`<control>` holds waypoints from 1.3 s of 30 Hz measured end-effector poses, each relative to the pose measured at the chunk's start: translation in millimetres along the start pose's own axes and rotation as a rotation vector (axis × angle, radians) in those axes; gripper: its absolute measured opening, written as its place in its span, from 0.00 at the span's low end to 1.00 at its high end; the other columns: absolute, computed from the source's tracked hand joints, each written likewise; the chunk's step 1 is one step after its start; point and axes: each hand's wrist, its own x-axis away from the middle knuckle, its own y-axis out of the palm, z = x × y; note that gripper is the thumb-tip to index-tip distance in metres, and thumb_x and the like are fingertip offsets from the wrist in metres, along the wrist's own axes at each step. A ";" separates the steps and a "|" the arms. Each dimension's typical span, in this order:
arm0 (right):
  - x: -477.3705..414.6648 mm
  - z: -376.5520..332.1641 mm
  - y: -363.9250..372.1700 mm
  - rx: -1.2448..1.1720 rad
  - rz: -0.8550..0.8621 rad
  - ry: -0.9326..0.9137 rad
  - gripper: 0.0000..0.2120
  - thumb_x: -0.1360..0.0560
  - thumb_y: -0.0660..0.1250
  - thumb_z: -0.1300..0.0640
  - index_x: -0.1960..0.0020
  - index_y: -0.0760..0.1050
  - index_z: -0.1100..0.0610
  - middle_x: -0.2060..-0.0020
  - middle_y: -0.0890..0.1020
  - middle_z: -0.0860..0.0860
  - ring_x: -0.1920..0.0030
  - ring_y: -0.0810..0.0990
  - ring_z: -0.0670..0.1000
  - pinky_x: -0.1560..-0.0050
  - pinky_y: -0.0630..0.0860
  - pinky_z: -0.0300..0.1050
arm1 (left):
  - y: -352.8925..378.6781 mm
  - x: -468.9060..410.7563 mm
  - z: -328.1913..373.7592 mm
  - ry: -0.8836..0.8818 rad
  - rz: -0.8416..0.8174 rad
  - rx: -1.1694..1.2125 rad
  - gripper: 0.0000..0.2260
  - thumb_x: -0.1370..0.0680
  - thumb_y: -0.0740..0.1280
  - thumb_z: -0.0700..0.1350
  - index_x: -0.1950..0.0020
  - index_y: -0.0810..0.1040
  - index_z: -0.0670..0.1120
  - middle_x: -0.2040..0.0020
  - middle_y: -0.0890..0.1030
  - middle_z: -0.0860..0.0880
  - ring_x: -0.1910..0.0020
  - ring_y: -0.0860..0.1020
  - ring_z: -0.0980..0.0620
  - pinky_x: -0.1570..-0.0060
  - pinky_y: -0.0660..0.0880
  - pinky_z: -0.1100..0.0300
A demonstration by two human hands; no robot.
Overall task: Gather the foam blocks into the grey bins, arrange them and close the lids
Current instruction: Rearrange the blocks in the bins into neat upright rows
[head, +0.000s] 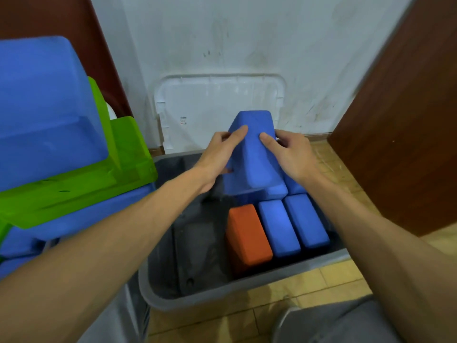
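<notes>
- Both hands are on one blue foam block (252, 154), held tilted above the far end of the open grey bin (158, 280), its upper end pointing away toward the wall
- The left hand (220, 157) grips the block's left side, thumb laid across the top face and fingers wrapped behind the edge
- The right hand (291, 154) clasps the other side the same way – thumb on top, fingers curled over the right edge
- Under the held block, more blue blocks (272, 191) lie at the bin's far end; how many I cannot tell
- Along the bin's right half stand three blocks side by side and touching: an orange block (247, 233), a middle blue block (278, 226) and a right blue block (305, 219)
- The left half of the bin shows bare grey floor
- A white lid (217, 105) leans upright against the wall just behind the bin
- To the left, a pile of large blue foam shapes (42, 107) with a green foam piece (123, 154) wedged among them rises above the bin's rim
- A brown wooden panel (408, 120) stands to the right, over yellowish floor tiles (321, 276)
</notes>
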 end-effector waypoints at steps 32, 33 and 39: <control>-20.8 63.1 54.0 0.401 -0.332 0.263 0.17 0.25 0.65 0.62 0.37 0.71 0.61 0.48 0.81 0.59 0.46 0.79 0.58 0.48 0.75 0.50 | -5.8 -59.8 -100.3 -0.213 0.279 -0.263 0.19 0.25 0.71 0.51 0.40 0.73 0.42 0.46 0.80 0.42 0.54 0.82 0.43 0.62 0.82 0.50; -19.6 64.7 56.1 0.402 -0.363 0.268 0.19 0.26 0.65 0.64 0.36 0.68 0.61 0.47 0.80 0.59 0.46 0.78 0.58 0.49 0.75 0.50 | -6.9 -56.8 -107.8 -0.233 0.309 -0.280 0.18 0.25 0.72 0.49 0.41 0.72 0.42 0.47 0.79 0.41 0.56 0.82 0.43 0.66 0.81 0.52; -23.8 64.2 58.0 0.611 -0.520 0.194 0.14 0.23 0.60 0.63 0.41 0.78 0.65 0.41 0.80 0.59 0.40 0.77 0.59 0.38 0.71 0.52 | -5.0 -40.2 -136.8 -0.321 0.150 -0.139 0.12 0.19 0.63 0.43 0.37 0.75 0.42 0.46 0.79 0.43 0.55 0.77 0.47 0.54 0.74 0.55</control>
